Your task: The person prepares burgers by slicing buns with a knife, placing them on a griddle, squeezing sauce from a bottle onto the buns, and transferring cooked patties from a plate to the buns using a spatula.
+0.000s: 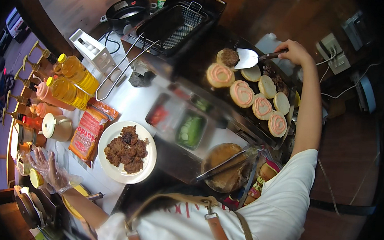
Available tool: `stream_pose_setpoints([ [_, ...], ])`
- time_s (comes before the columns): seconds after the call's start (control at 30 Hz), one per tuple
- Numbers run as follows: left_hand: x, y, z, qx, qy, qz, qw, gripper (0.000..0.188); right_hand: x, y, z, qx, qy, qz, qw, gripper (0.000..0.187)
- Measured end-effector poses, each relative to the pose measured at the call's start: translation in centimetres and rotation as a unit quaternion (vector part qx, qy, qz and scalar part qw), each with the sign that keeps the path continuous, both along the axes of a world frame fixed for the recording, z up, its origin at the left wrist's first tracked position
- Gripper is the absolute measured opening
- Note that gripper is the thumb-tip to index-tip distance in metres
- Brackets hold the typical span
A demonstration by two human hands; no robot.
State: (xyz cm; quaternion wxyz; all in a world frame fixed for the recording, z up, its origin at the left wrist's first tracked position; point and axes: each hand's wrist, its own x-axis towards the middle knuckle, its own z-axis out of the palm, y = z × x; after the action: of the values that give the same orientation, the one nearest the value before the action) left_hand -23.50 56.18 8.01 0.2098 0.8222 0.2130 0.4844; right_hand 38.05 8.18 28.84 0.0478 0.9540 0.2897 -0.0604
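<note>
At the far right of the griddle [190,78], my right hand [293,52] is closed round the dark handle of a spatula [247,59]. The spatula's blade meets the edge of a browned patty [230,57] lying on a bun half. Nearby are several bun halves with swirls of pink sauce [242,94] and several plain toasted bun halves [267,86]. Far to the left, my left hand [50,171] wears a clear plastic glove; its fingers are spread, with nothing seen in them, beside a yellow-lidded jar [36,178].
A white plate [150,163] of cooked patties stands on the counter. Beside it lie an orange-red packet [89,131], oil bottles [66,92] and a cream pot [57,127]. Cucumber slices fill a tray [191,128]. Tongs [222,166] rest across a round wooden board [225,150]. A fryer [173,28] stands behind.
</note>
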Motion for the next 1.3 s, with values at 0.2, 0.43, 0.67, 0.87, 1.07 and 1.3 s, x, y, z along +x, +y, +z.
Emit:
stream_pose_setpoints([
  [0.2,4.0,-3.9,3.5,-0.270,-0.183,0.035,0.945,0.078,-4.3,1.5,4.4,-0.031,-0.121,-0.051,0.991,0.025],
  [0.43,3.7,-4.6,4.0,-0.275,-0.184,0.052,0.942,0.079,-5.2,9.6,0.8,-0.043,-0.150,0.031,0.987,0.022],
  [0.67,3.3,-4.9,4.3,-0.262,-0.182,0.036,0.947,0.080,-5.7,12.8,1.2,-0.133,-0.149,0.059,0.978,0.020],
  [0.87,3.5,-4.8,3.9,-0.280,-0.196,0.046,0.939,0.080,-5.6,13.9,1.3,-0.159,-0.150,0.043,0.975,0.018],
  [1.07,3.5,-5.1,4.2,-0.284,-0.205,0.040,0.936,0.081,-2.2,10.0,0.2,-0.077,0.016,0.022,0.997,0.025],
  [1.3,3.3,-5.0,4.2,-0.278,-0.192,0.038,0.941,0.082,0.6,3.4,-7.3,0.114,0.137,0.044,0.983,0.025],
])
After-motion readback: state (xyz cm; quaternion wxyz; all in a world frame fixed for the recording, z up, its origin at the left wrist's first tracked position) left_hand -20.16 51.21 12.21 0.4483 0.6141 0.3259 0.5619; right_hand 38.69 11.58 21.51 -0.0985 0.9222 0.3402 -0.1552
